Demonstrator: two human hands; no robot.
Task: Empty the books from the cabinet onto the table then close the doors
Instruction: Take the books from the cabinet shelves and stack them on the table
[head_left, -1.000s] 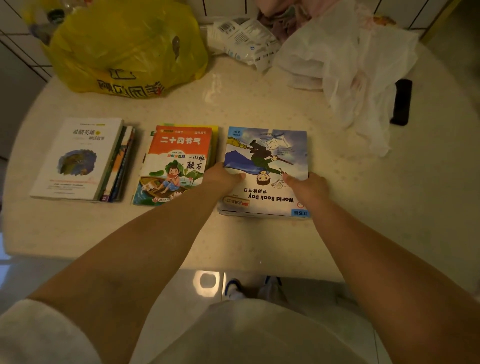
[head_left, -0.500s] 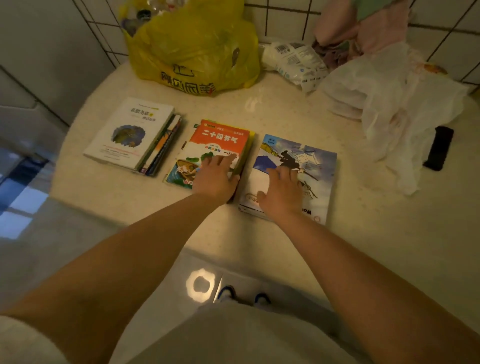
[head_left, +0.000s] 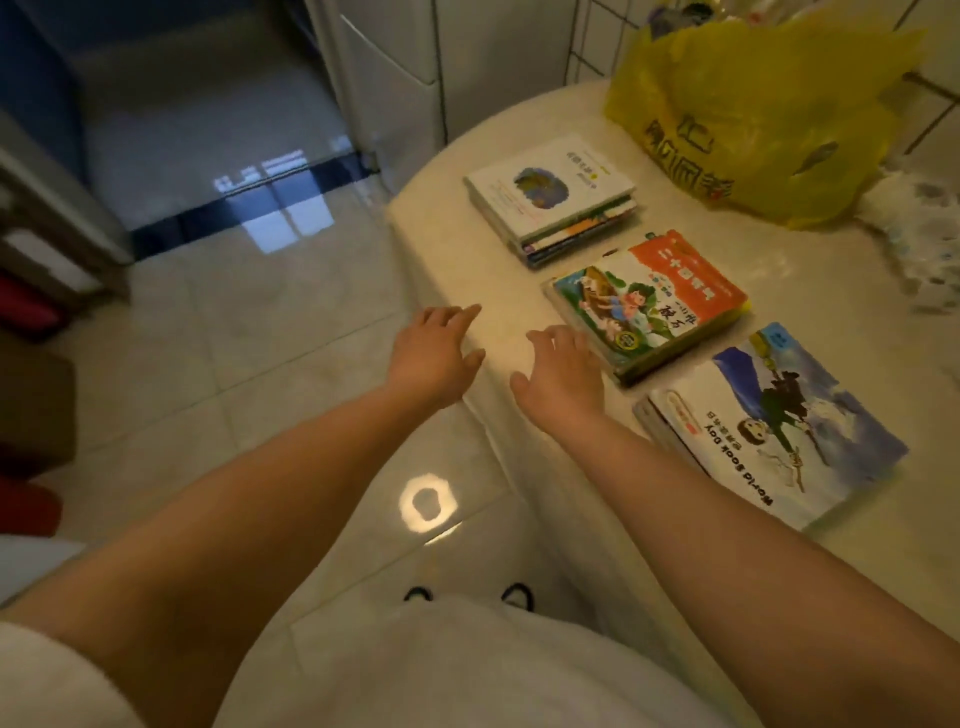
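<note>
pale tiled floor (head_left: 218, 332) at left, round cream desk (head_left: 810, 306) at right, tiled wall behind. on the desk, three book stacks in a row: white-cover stack (head_left: 553, 195) farthest, orange-cover stack (head_left: 649, 301) in the middle, blue-cover stack (head_left: 774, 421) nearest. yellow bag (head_left: 753, 114) beyond them, white plastic at the far right edge. left hand (head_left: 434, 356) over the desk edge, grip wide, fingers spread, holding nothing. right hand (head_left: 563, 376) just beside the orange-cover stack, grip wide, fingers loosely bent, holding nothing. cabinet not seen.
</note>
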